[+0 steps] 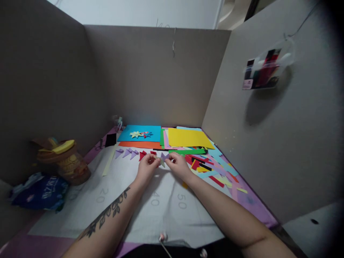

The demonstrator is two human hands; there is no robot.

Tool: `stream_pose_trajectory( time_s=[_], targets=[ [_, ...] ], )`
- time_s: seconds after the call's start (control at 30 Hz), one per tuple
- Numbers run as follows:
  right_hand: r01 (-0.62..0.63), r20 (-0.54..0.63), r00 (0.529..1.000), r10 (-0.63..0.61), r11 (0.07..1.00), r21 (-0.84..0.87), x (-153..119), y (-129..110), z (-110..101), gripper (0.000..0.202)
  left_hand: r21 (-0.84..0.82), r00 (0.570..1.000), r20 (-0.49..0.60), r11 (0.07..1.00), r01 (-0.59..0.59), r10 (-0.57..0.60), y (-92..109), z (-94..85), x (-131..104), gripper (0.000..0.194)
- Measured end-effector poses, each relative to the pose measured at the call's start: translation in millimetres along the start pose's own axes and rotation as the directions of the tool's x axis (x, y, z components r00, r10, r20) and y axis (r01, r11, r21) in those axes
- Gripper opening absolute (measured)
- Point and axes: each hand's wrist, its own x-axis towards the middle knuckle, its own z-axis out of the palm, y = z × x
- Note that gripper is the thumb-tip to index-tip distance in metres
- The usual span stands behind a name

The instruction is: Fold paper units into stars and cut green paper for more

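Close together over the white cloth, my left hand and my right hand pinch small folded paper pieces between thumbs and fingertips. Purple and pale yellow show there; whether the two colours are joined, I cannot tell. Just left of my left hand lie red folded paper pieces, partly hidden by the fingers. Purple folded paper pieces sit further left in a row. Beside my right hand is a spread of coloured paper strips.
Behind are a blue sheet bearing paper stars, an orange sheet and a yellow sheet. At left stand a lidded tub and a blue packet. Grey panels enclose the table; a clear bag hangs right.
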Motion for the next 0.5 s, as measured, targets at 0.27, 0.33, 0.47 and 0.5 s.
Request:
stream_pose_trajectory(
  time_s=[0.27, 0.33, 0.47, 0.5],
  targets=[
    [-0.037, 0.014, 0.999, 0.037, 0.999, 0.014, -1.0, 3.8, 2.2, 0.018, -0.057, 1.0, -0.008, 0.998, 0.022, -0.023, -1.4, 1.3, 0.5, 0.028],
    [-0.039, 0.022, 0.999, 0.039, 0.999, 0.01, -1.1, 3.3, 2.3, 0.018, -0.06, 1.0, -0.003, 0.998, 0.024, -0.024, -0.2, 1.4, 0.0, 0.028],
    [-0.04, 0.052, 0.998, 0.039, 0.999, 0.016, -0.5, -0.7, -1.1, 0.019, -0.054, 1.0, 0.008, 0.998, 0.017, -0.017, 3.5, 0.9, -0.7, 0.027],
    [-0.036, 0.062, 0.997, 0.035, 0.999, 0.017, -0.3, -1.8, -2.3, 0.019, -0.047, 1.0, 0.008, 0.999, 0.016, -0.015, 4.4, 0.7, -0.7, 0.027]
  ],
)
